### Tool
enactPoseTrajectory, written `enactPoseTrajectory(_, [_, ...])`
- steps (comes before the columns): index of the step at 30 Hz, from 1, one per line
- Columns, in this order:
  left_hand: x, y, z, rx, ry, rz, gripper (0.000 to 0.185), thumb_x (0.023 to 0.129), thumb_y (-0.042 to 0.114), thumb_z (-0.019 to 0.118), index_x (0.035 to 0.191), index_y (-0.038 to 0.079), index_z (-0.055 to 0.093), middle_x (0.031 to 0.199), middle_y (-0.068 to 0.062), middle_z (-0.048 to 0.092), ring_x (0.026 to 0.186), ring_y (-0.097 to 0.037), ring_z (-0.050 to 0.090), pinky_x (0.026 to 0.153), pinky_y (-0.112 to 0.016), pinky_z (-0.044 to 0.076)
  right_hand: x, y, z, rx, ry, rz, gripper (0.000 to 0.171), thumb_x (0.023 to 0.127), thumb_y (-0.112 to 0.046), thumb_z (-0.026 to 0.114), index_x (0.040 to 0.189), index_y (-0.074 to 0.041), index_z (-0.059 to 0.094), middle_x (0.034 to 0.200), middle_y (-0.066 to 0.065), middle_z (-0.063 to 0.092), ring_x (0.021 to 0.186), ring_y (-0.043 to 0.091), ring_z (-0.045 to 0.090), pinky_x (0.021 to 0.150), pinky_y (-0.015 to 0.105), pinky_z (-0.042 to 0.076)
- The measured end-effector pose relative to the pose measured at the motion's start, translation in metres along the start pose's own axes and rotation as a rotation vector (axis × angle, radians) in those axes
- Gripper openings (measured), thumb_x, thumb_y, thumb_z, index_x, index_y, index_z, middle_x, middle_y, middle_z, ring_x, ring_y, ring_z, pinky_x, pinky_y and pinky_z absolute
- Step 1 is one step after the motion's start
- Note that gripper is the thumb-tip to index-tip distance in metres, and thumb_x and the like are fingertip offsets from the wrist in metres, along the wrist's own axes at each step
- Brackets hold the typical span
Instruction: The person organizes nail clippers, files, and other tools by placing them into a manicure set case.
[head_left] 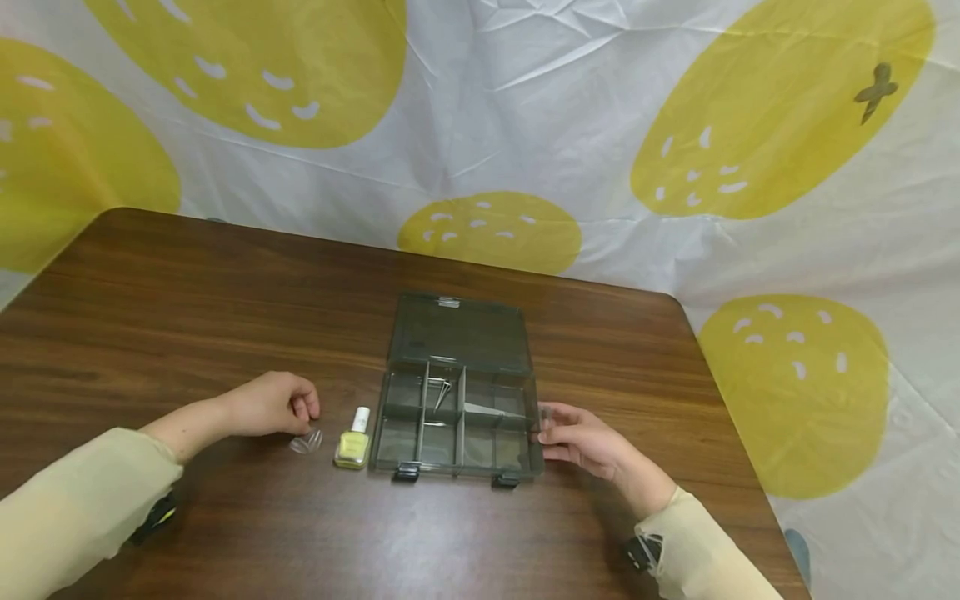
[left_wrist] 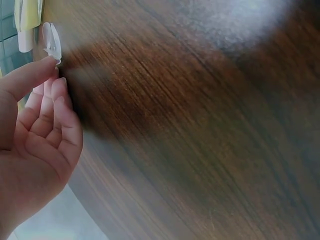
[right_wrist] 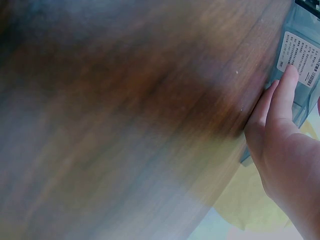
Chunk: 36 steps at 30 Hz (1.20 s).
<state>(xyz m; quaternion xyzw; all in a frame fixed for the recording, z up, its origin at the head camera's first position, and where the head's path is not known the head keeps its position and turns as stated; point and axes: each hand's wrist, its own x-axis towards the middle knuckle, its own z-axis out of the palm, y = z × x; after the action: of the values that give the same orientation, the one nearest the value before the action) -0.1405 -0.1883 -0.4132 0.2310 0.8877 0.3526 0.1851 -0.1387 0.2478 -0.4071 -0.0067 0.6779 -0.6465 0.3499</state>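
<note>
A smoky plastic compartment box (head_left: 438, 442) stands on the table with its lid (head_left: 461, 333) laid back. In it lie metal pins or clips (head_left: 443, 393) and a pale, pointed strip (head_left: 491, 411). My right hand (head_left: 588, 439) holds the box's right side, its fingers (right_wrist: 283, 97) against the labelled wall. Left of the box, my left hand (head_left: 270, 404) pinches a small clear plastic piece (left_wrist: 53, 42) between thumb and fingertips; its exact kind is unclear. A bottle of yellow-green nail polish (head_left: 352, 446) with a white cap stands between that hand and the box.
The brown wooden table (head_left: 225, 308) reaches back to a white cloth (head_left: 517, 125) with yellow fruit shapes hanging behind it. A white label (right_wrist: 300, 57) with print is on the box's outer wall. Black latches (head_left: 407, 472) sit along its front edge.
</note>
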Motion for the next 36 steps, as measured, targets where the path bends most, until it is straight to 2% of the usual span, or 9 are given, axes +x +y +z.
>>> enactPoseTrajectory(9, [0.0003, -0.0040, -0.0005, 0.018, -0.015, 0.064, 0.007, 0.075, 0.003, 0.062, 0.081, 0.006, 0.064, 0.070, 0.007, 0.055, 0.064, 0.002, 0.046, 0.058, -0.016, 0.040, -0.0003, 0.0000, 0.0001, 0.003, 0.000, -0.002, 0.071, 0.087, 0.003, 0.050, 0.143, 0.013, 0.009, 0.094, -0.003, 0.050, 0.091, 0.006, 0.058, 0.080, 0.022, 0.052])
enactPoseTrajectory(14, [-0.0001, -0.0053, -0.0011, 0.022, -0.047, 0.089, 0.004, 0.077, 0.009, 0.065, 0.081, 0.007, 0.065, 0.070, 0.007, 0.057, 0.064, 0.002, 0.046, 0.058, -0.017, 0.041, 0.0001, 0.0003, 0.0000, -0.002, 0.004, -0.003, 0.070, 0.087, 0.004, 0.050, 0.143, 0.013, 0.010, 0.093, -0.003, 0.049, 0.090, 0.006, 0.058, 0.080, 0.022, 0.052])
enactPoseTrajectory(18, [0.0001, -0.0054, 0.0000, 0.027, -0.064, 0.088, 0.006, 0.075, 0.008, 0.068, 0.079, 0.008, 0.064, 0.069, 0.007, 0.055, 0.063, 0.001, 0.046, 0.057, -0.017, 0.041, 0.0003, 0.0008, -0.0002, -0.002, 0.002, -0.006, 0.070, 0.087, 0.004, 0.050, 0.143, 0.014, 0.010, 0.094, -0.003, 0.051, 0.090, 0.006, 0.058, 0.080, 0.022, 0.052])
enactPoseTrajectory(22, [0.0000, -0.0051, 0.0006, 0.040, -0.054, 0.092, 0.006, 0.077, 0.007, 0.066, 0.075, 0.010, 0.062, 0.067, 0.008, 0.053, 0.062, 0.001, 0.045, 0.056, -0.017, 0.039, 0.0003, 0.0013, -0.0002, 0.001, 0.001, -0.006, 0.070, 0.087, 0.004, 0.050, 0.143, 0.014, 0.010, 0.095, -0.003, 0.052, 0.090, 0.006, 0.058, 0.080, 0.022, 0.052])
enactPoseTrajectory(36, [0.0014, -0.0015, -0.0046, -0.062, -0.070, 0.075, 0.005, 0.079, 0.010, 0.067, 0.080, 0.008, 0.062, 0.069, 0.005, 0.054, 0.063, -0.002, 0.047, 0.057, -0.018, 0.041, 0.0022, 0.0021, -0.0012, 0.009, -0.003, -0.015, 0.069, 0.087, 0.004, 0.050, 0.142, 0.014, 0.011, 0.100, 0.000, 0.054, 0.090, 0.008, 0.060, 0.082, 0.023, 0.053])
